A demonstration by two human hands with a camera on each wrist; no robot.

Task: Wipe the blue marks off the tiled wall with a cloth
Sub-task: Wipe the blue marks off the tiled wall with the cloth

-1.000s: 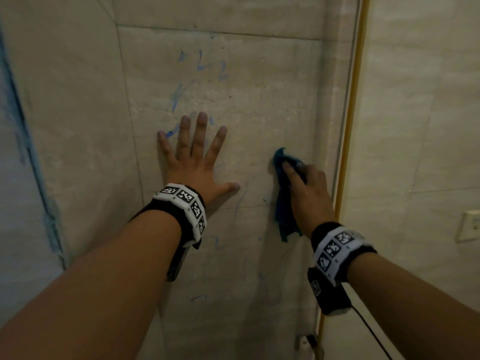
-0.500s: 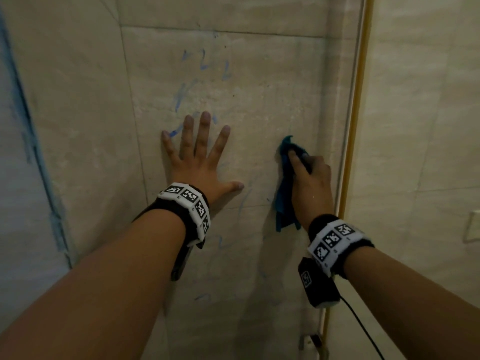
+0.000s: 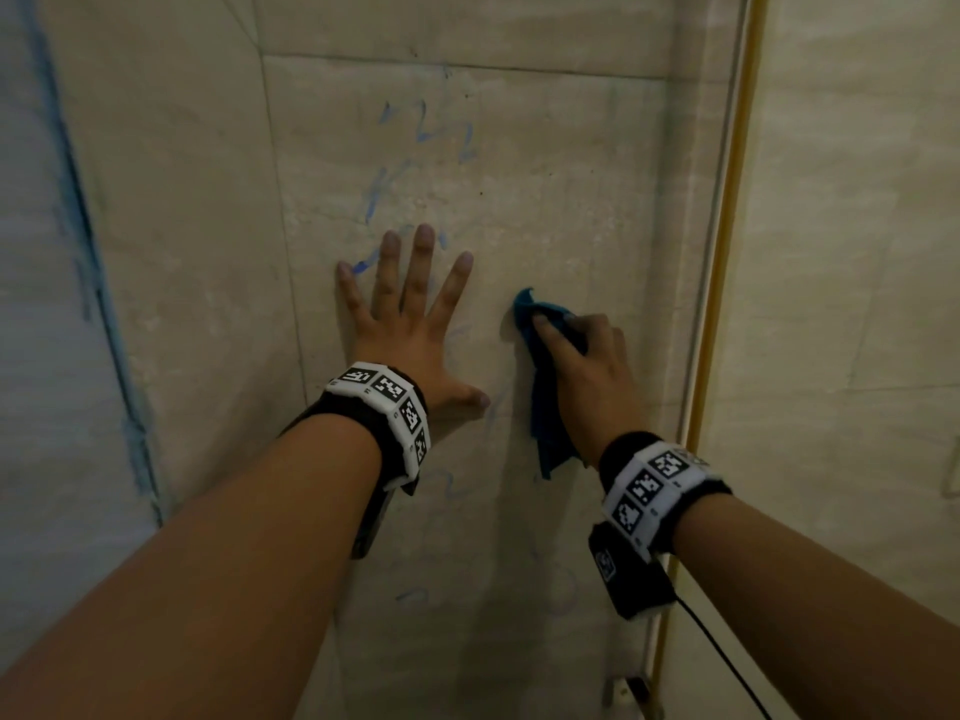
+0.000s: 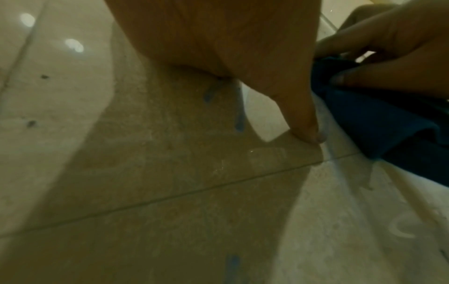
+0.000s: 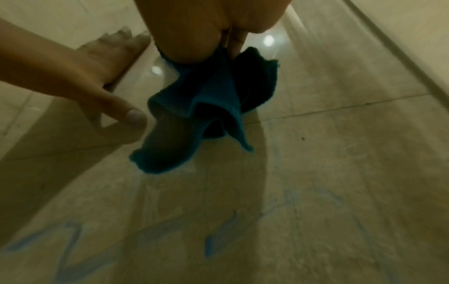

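Upright, blue cloth point(image 3: 548, 402) (long axis vertical) bunched in R hand point(image 3: 592, 371); L hand point(image 3: 410, 330) spread flat on wall point(image 3: 545, 200).

The right hand point(image 5: 213, 28) fills the top of the right wrist view, its fingers bunched on a blue cloth point(image 5: 209, 107) whose loose folds hang against the beige tiled wall point(image 5: 340, 153). To the left, the left hand point(image 5: 73, 76) lies flat on the tiles with its fingers straight and its thumb tip just beside the cloth's edge. Pale, smeared blue marks point(image 5: 73, 247) run across the lower part of the wall below the cloth, and a thin grout line crosses the tiles at the right.
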